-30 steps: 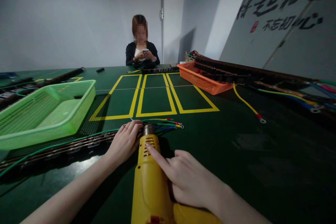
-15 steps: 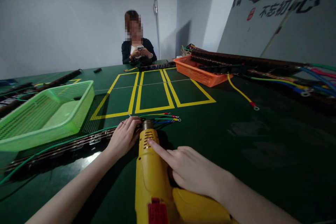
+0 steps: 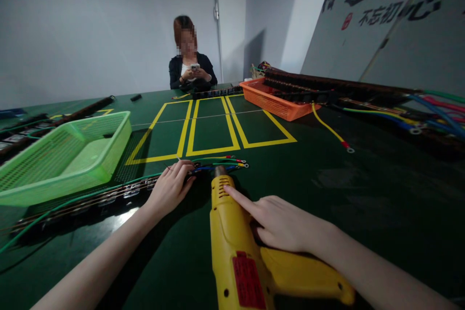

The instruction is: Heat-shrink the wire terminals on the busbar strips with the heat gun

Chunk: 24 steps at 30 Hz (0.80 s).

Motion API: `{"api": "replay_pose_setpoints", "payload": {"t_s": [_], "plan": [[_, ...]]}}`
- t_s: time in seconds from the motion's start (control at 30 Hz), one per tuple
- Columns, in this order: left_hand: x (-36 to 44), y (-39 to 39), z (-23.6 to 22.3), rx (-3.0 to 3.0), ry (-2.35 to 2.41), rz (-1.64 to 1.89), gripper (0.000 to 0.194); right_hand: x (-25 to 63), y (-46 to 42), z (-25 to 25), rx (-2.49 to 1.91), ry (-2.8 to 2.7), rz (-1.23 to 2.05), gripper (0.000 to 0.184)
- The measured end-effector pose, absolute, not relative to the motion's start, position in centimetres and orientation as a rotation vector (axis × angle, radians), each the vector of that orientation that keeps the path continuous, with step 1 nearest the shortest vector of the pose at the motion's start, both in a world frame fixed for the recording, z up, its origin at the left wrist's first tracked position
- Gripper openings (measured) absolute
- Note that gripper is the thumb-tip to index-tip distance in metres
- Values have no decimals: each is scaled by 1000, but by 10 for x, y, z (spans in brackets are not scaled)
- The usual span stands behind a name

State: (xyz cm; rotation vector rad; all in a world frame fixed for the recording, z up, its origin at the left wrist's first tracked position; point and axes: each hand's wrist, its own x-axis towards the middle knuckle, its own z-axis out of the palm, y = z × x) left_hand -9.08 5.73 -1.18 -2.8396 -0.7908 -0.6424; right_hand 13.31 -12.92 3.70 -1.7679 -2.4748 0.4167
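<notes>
A yellow heat gun [image 3: 234,232] with a red label lies in the grip of my right hand [image 3: 286,223]. My index finger stretches along its vent slots, and the other fingers are partly hidden behind the body. Its metal nozzle [image 3: 220,171] points at several coloured wires [image 3: 214,167] that end in ring terminals [image 3: 245,165]. Just left of the nozzle, my left hand [image 3: 172,186] closes around the wires' near part, where they meet a long dark wiring strip [image 3: 94,203]. What exactly its fingertips pinch is partly hidden.
A green basket [image 3: 109,167] stands at the left, and an orange basket [image 3: 279,109] carries more wiring strips [image 3: 327,82] at the right. Yellow tape outlines [image 3: 214,151] mark the green table. Across it sits a person [image 3: 192,68] holding a phone.
The heat gun and my right hand have shifted right, so the nozzle moved along the wires away from my left hand. My left hand stays nearly in place.
</notes>
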Motion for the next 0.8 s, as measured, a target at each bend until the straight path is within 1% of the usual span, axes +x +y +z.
{"api": "replay_pose_setpoints", "payload": {"t_s": [0.37, 0.6, 0.8], "plan": [[-90, 56, -10, -2848, -780, -649, 19, 169, -150, 31, -1950, -2291, 418, 93], [-87, 54, -8, -2860, -802, -668, 18, 163, -149, 33, -1962, -2316, 313, 97], [-85, 53, -8, -2851, -827, -668, 19, 144, -138, 36, -1944, -2381, 180, 95]]}}
